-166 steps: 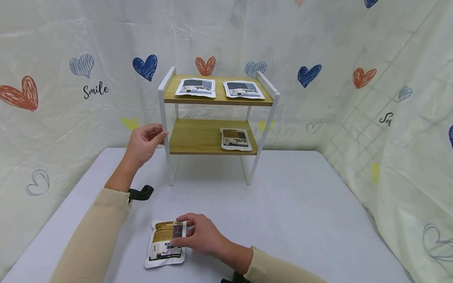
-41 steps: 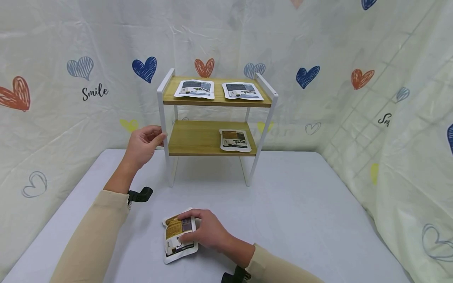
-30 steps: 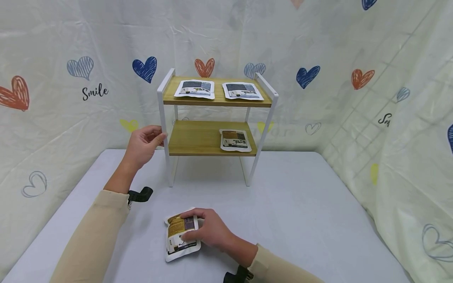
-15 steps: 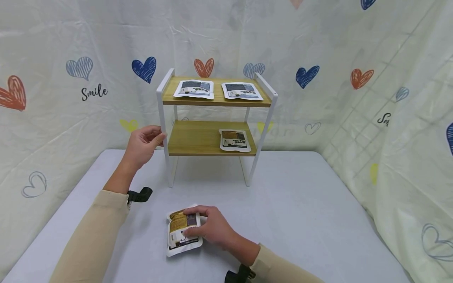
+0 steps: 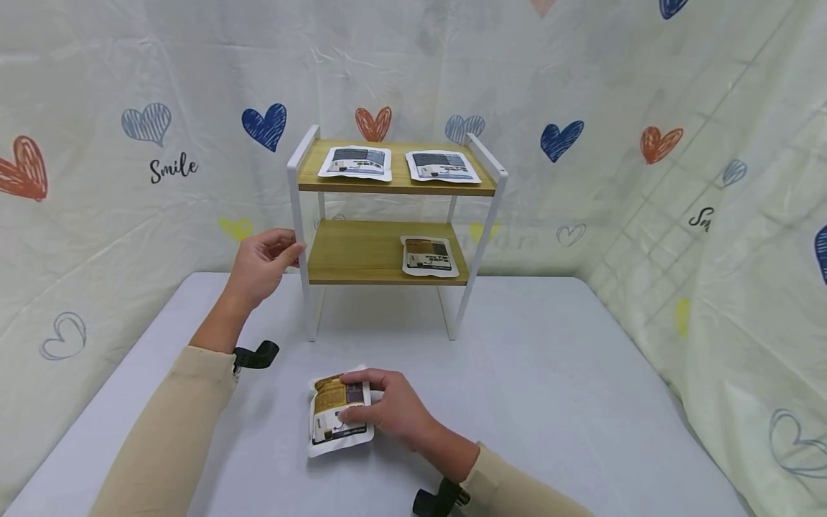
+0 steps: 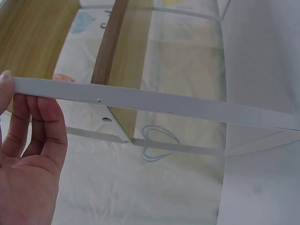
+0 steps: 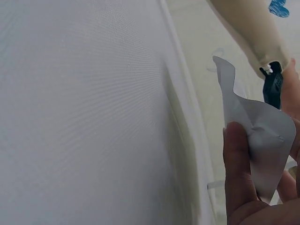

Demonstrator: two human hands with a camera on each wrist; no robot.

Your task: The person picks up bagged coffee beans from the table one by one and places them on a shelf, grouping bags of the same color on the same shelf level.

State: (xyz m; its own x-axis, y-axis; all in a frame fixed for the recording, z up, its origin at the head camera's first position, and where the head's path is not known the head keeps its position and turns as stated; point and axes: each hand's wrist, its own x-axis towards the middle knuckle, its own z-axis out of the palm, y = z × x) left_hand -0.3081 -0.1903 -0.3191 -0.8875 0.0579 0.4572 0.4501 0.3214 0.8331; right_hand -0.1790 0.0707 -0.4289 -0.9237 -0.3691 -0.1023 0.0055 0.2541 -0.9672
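Observation:
My right hand [image 5: 400,413] pinches a white foil pouch [image 5: 329,395] with a gold, purple and white label, thumb on the printed face. In the right wrist view the pouch's plain silvery side [image 7: 267,136] shows, with a finger pressed on it. The pouch is tilted, just over the table in front of the rack. At the rack's left side, my left hand [image 5: 258,262] pinches the white front leg [image 6: 164,101] between thumb and fingers. The two-tier rack has wooden shelves; its lower shelf [image 5: 355,251] bears a brown-labelled pouch [image 5: 429,256] on the right.
Two blue-labelled pouches [image 5: 355,163] lie side by side on the upper shelf [image 5: 399,186]. The rack stands toward the back of a white-covered table [image 5: 549,388]. Behind and to the right hangs a pale sheet [image 5: 400,64] printed with hearts.
My right hand has taken hold of the pouch, raised it off the table and moved it rightward and toward the rack. The left hand stays on the rack's leg.

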